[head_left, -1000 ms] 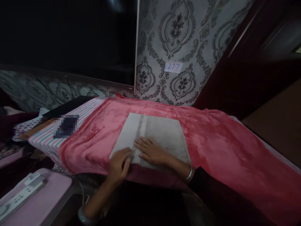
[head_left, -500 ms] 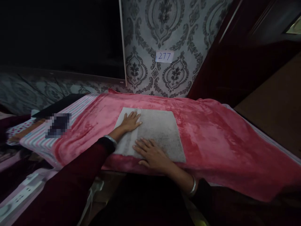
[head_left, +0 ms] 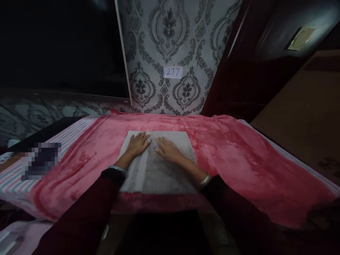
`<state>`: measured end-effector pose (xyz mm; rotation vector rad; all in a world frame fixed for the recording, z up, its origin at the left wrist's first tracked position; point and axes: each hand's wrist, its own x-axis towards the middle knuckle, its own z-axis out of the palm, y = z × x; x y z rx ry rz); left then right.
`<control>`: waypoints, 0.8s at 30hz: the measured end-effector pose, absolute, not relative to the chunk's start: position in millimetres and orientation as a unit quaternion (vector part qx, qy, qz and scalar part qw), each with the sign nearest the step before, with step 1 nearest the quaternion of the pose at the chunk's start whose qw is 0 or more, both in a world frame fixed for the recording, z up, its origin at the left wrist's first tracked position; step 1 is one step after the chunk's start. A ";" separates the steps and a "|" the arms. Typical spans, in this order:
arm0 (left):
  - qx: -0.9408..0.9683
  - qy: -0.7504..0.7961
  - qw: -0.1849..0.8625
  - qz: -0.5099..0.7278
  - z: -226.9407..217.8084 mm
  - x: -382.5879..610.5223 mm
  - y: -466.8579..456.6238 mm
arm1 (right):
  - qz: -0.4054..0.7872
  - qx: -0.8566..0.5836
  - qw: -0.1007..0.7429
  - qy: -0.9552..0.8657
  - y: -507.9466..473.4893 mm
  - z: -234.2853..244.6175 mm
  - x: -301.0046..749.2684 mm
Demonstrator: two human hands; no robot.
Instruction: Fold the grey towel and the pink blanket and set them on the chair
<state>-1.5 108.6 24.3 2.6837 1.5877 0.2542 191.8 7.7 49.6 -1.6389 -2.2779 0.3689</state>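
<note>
"Well, where do we begin, working outward from the near side of the grey cloth (head_left: 162,177)?"

"With our sleeves: the left sleeve (head_left: 82,205) reaches in past the cloth's near left corner, the right sleeve (head_left: 231,202) past its near right one. Between them, a strip of red blanket (head_left: 239,159) shows along the cloth's near edge."

"And the cloth?"

"It lies spread on that blanket, a pale band running up its left side. It looks fairly smooth to us."

"How are our fingers?"

"Our left hand (head_left: 137,144) rests palm down by the cloth's far left corner, fingers a little spread, thumb apart, gripping nothing. Our right hand (head_left: 168,150) is over the far half, right of the left one, fingers stretched out and empty. They're blurred, so we can't tell how firmly they press."

"How would we smooth it well?"

"We'd probably anchor with the left palm and sweep the right lightly outward. Pushing hard might ruck the soft blanket underneath, so low wrists and flat fingers seem wise."

"What's beyond?"

"Past the cloth's far edge, more blanket, then patterned wallpaper (head_left: 168,32) with a label (head_left: 173,72) reading 277. A black screen (head_left: 61,46) stands beyond the cloth, to its left."
</note>
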 end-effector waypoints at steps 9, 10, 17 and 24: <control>0.854 0.517 -0.014 0.063 26.5 0.4 111.2 | 0.042 -0.664 0.119 -0.737 57.6 22.9 213.8; 0.853 0.517 -0.014 0.065 26.7 0.3 111.4 | 0.041 -0.679 0.118 -0.723 56.8 21.7 223.6; 0.853 0.515 -0.012 0.083 28.9 0.0 109.9 | 0.058 -0.763 0.130 -0.631 41.5 10.5 285.7; 0.854 0.511 -0.014 0.098 27.6 1.6 103.5 | 0.117 -0.719 0.211 -0.652 -2.8 -13.6 310.6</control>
